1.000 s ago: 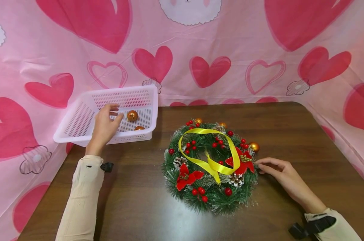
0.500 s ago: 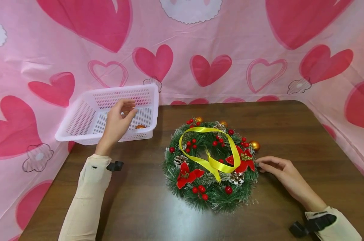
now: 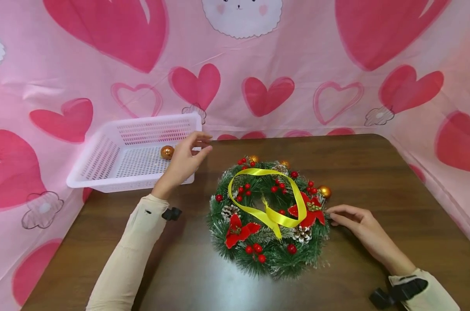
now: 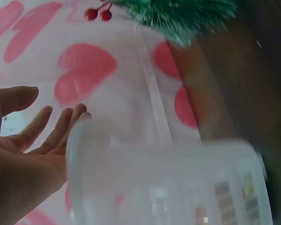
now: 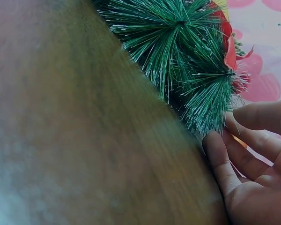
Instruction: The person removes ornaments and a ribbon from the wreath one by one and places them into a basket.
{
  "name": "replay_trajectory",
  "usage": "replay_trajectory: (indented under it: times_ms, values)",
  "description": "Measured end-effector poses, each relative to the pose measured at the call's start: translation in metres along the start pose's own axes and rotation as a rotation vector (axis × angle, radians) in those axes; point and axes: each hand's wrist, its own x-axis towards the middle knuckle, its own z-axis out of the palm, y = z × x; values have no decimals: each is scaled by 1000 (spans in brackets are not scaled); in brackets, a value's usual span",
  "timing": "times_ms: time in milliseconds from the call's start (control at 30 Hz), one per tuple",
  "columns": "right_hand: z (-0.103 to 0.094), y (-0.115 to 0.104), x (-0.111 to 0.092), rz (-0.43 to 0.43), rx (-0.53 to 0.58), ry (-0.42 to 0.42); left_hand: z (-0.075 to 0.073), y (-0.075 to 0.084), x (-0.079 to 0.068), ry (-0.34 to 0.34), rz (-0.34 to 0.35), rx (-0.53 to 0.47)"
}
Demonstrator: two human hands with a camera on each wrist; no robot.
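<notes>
My left hand [image 3: 184, 157] hovers over the right rim of a white perforated plastic basket [image 3: 106, 185], its fingers loosely bent. Nothing lies between them in the left wrist view, where the hand [image 4: 35, 166] is beside the basket wall [image 4: 131, 164]. One copper-coloured bauble [image 3: 167, 152] sits in the basket. A green Christmas wreath [image 3: 273, 263] with red flowers, berries and pine cones lies flat on the table. A yellow ribbon [image 3: 287, 221] loops over it. My right hand [image 3: 363, 226] is at its right edge, thumb and fingertips apart, seemingly touching the needles [image 5: 206, 110].
The brown wooden table [image 3: 192, 280] ends at a pink cloth backdrop [image 3: 227, 52] with red hearts, close behind the basket. A gold bauble [image 3: 324, 191] sits at the wreath's right edge, and others peek out at its far edge.
My left hand has moved rightward across the basket to its right rim, uncovering one bauble. The other bauble in the basket is now hidden behind the hand. My right hand stays put.
</notes>
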Motion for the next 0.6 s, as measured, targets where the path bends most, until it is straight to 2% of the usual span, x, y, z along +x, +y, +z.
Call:
replay_trajectory:
  times_ms: [200, 367, 600]
  values:
    - [3, 1, -4, 37, 17, -9, 22, -3, 10, -79, -1, -85]
    - [3, 1, -6, 45, 15, -1, 36, -5, 18, -137, 2, -157]
    - [1, -2, -2, 45, -1, 10, 49, -12, 31, -155, 12, -195]
